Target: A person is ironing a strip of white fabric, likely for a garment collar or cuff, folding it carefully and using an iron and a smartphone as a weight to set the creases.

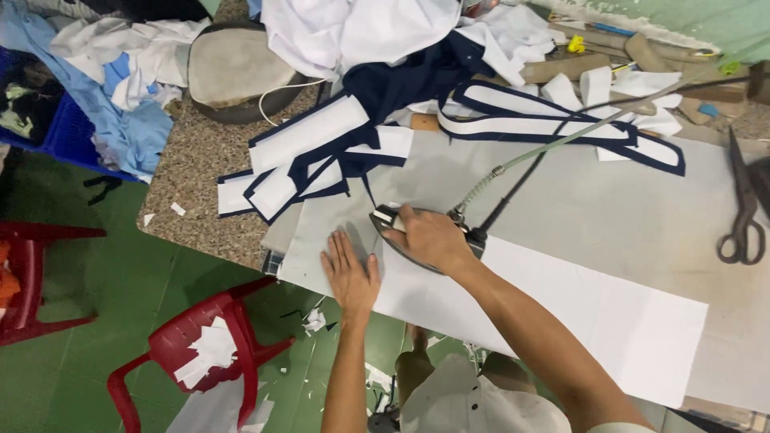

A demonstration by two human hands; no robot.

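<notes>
Both hands work on the white fabric strip (561, 313): the right hand (429, 236) wraps closed around the iron (401, 232) standing on it, while the left hand (350, 277) lies flat, fingers spread, just beside the iron

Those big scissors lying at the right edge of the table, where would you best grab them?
By the looped handles. The scissors lie flat on the grey cloth, shut, loops toward the near edge and blades pointing away. Come from the near side, fingers through the loops; that probably keeps the hand clear of the blades.
</notes>
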